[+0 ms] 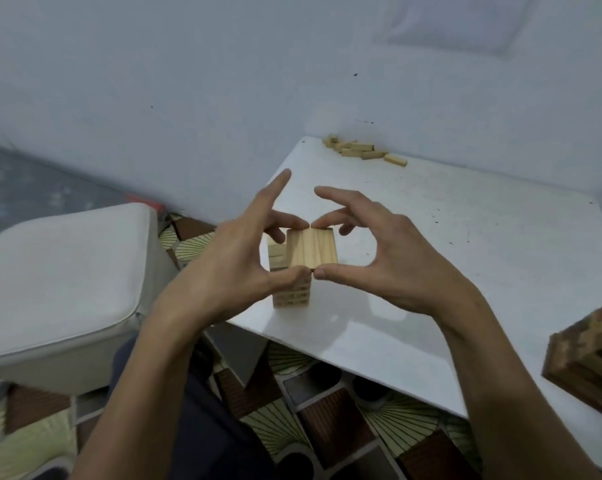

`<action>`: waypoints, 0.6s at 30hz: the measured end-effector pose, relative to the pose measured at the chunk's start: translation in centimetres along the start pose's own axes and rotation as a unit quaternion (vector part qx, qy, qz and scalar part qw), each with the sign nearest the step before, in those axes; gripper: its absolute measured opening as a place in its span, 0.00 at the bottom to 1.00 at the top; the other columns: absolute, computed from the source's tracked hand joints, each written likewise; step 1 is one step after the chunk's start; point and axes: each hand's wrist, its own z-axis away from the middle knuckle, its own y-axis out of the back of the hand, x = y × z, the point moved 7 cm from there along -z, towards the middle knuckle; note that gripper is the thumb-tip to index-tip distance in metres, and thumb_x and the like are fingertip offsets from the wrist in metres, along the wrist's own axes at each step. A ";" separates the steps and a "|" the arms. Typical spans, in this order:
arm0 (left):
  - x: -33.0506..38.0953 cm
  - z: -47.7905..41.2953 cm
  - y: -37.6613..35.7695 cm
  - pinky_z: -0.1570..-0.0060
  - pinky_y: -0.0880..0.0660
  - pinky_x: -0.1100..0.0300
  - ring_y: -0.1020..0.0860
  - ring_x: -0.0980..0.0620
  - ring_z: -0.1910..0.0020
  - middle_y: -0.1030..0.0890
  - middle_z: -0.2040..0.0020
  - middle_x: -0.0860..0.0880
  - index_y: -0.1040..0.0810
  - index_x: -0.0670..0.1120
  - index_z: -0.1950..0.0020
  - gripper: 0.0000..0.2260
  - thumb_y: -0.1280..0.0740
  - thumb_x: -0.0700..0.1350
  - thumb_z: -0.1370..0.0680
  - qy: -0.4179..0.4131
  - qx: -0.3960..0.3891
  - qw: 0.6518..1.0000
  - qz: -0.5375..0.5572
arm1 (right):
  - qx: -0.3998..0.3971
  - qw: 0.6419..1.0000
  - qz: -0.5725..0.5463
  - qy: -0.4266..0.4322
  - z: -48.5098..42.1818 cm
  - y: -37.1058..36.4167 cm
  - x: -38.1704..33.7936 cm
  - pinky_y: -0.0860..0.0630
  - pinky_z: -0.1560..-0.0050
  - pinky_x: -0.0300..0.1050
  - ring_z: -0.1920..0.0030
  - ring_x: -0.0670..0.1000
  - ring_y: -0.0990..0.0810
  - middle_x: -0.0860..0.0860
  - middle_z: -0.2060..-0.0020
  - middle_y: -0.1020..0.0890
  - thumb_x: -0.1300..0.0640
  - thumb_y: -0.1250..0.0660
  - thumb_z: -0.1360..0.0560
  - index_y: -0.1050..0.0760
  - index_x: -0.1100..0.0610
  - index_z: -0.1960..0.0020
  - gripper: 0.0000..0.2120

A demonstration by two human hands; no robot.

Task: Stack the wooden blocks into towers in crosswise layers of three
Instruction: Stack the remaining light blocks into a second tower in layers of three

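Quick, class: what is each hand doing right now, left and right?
Left hand: pinches the top layer between thumb and fingers, index finger pointing out.
Right hand: pinches the same top layer, thumb on the near edge, fingers on the far edge.

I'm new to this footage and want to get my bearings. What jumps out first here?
The left hand and the right hand pinch the top layer of a pale wooden tower at the near-left corner of the white table. Loose blocks lie at the table's far edge by the wall. A darker tower, blurred, stands at the right.
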 end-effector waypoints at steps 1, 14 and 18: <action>-0.7 -0.1 0.2 0.45 0.33 0.74 0.28 0.68 0.44 0.25 0.42 0.70 0.53 0.59 0.20 0.47 0.25 0.53 0.29 0.009 0.003 1.000 0.000 | -0.006 1.000 -0.005 0.000 -0.7 -0.5 0.0 0.30 0.37 0.45 0.41 0.43 0.27 0.34 0.41 0.22 0.44 0.24 0.30 0.42 0.38 0.25 0.40; -5.0 -1.0 -0.3 0.48 0.35 0.77 0.29 0.71 0.44 0.27 0.42 0.71 0.51 0.60 0.20 0.45 0.27 0.57 0.30 0.041 -0.004 0.999 0.015 | -0.046 0.999 -0.010 -0.010 -4.0 -3.3 1.4 0.30 0.34 0.51 0.41 0.45 0.27 0.34 0.41 0.23 0.45 0.25 0.29 0.41 0.38 0.24 0.39; -5.4 -0.9 -0.6 0.46 0.35 0.77 0.28 0.68 0.42 0.25 0.40 0.69 0.50 0.60 0.20 0.45 0.26 0.56 0.29 0.041 -0.001 0.999 0.029 | -0.046 0.999 -0.015 -0.008 -4.0 -3.7 1.7 0.30 0.35 0.51 0.40 0.44 0.27 0.36 0.39 0.23 0.46 0.25 0.28 0.40 0.38 0.25 0.37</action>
